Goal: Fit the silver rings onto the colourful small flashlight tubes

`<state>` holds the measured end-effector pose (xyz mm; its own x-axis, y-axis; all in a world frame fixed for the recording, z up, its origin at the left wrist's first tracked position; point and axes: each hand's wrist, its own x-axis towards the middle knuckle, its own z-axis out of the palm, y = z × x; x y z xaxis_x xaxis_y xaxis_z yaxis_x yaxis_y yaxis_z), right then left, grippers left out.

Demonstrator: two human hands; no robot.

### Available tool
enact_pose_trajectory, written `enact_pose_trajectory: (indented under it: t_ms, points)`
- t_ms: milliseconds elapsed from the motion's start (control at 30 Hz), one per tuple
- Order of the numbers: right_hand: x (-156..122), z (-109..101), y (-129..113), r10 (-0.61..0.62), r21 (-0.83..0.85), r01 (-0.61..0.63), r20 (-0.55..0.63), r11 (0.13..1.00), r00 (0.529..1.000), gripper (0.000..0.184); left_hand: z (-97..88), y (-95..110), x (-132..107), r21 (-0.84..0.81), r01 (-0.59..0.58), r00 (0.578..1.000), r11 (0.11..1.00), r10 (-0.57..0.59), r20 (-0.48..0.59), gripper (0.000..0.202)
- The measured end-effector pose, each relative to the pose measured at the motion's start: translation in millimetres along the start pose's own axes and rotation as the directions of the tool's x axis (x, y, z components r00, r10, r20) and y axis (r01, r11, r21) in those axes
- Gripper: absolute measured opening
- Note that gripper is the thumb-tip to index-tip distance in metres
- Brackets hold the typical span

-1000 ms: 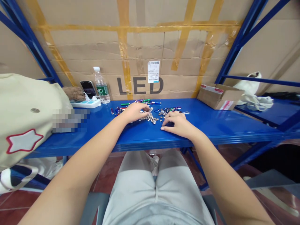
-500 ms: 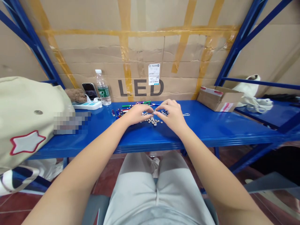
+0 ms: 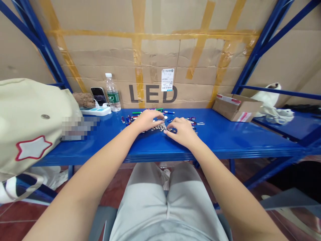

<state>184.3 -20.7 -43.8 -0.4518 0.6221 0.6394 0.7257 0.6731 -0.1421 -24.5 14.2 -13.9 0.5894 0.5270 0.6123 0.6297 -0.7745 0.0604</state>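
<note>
My left hand [image 3: 149, 120] is curled over the left side of a heap of small round metal pieces [image 3: 162, 128]. At its fingertips shows one small pale round piece [image 3: 166, 117], which appears to be pinched there. My right hand [image 3: 182, 131] reaches low at the heap's right side, with thumb and forefinger apart around loose pieces. Behind my left hand lie coloured pen-like sticks [image 3: 137, 113], partly hidden by it. Small coloured metal clips [image 3: 192, 118] lie beyond my right hand, beside a silvery loop [image 3: 200, 124].
On the blue table [image 3: 225, 139], a beige bag [image 3: 32, 113], a power strip [image 3: 97, 110], a phone [image 3: 98, 95] and a water bottle [image 3: 113, 95] stand left. An open cardboard box [image 3: 235, 107] stands right. Taped cardboard [image 3: 100, 60] walls the back; blue posts [image 3: 255, 57] flank it.
My hands have moved apart from their fingertip contact. My right hand has dropped down toward the heap, its fingers parting, while my left stays raised near the same place. The view has shifted slightly.
</note>
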Motion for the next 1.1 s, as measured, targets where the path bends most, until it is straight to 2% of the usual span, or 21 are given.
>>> enact_pose_trajectory:
  t_ms: [133,267,400,500,600,733,833,900,1000,1033,1100]
  points:
    - [2,4,-4,0.025,-0.073,-0.015,0.136,0.997,0.99,0.013,0.6,-1,0,0.011,-0.009,1.0,1.0,0.009,-0.007,0.014]
    - [1,4,2,0.001,0.056,-0.011,0.169,0.998,0.986,0.004,0.4,-1,0,0.008,-0.01,1.0,1.0,0.01,0.012,0.014]
    - [-2,5,11,-0.016,0.183,-0.007,0.123,0.983,0.992,0.008,-0.3,-1,0,0.001,0.002,0.999,1.0,-0.002,0.035,0.013]
    - [-4,5,14,-0.085,0.226,0.057,0.115,0.972,0.99,0.012,-1.0,0,0,-0.01,0.013,0.999,1.0,-0.013,0.053,0.013]
    - [-4,1,14,-0.185,0.218,0.149,0.155,0.964,0.97,0.021,-1.8,1,0,-0.025,0.014,0.998,1.0,-0.013,0.068,0.013]
    - [4,-9,12,-0.246,0.182,0.202,0.272,0.962,0.93,0.026,-2.4,1,0,-0.027,0.013,0.995,1.0,-0.011,0.096,0.015]
    - [20,-20,14,-0.257,0.202,0.211,0.242,0.956,0.936,0.028,-2.4,2,-1,-0.018,0.048,0.994,0.999,-0.046,0.098,0.015]
    - [33,-24,17,-0.21,0.241,0.168,0.158,0.956,0.965,0.029,-2.2,3,-1,-0.022,0.078,0.993,0.997,-0.076,0.092,0.015]
    - [49,-20,24,-0.016,0.362,0.007,0.021,0.932,1.0,0.021,-1.8,4,-1,-0.053,0.103,0.993,0.993,-0.1,0.058,0.013]
    - [52,-16,25,0.057,0.447,-0.048,-0.008,0.893,0.998,0.018,-1.4,4,-1,-0.064,0.108,0.993,0.992,-0.105,0.045,0.012]
    - [53,-6,25,0.193,0.654,-0.124,-0.034,0.746,0.981,0.016,-0.3,3,-1,-0.078,0.121,0.992,0.99,-0.119,0.033,0.011]
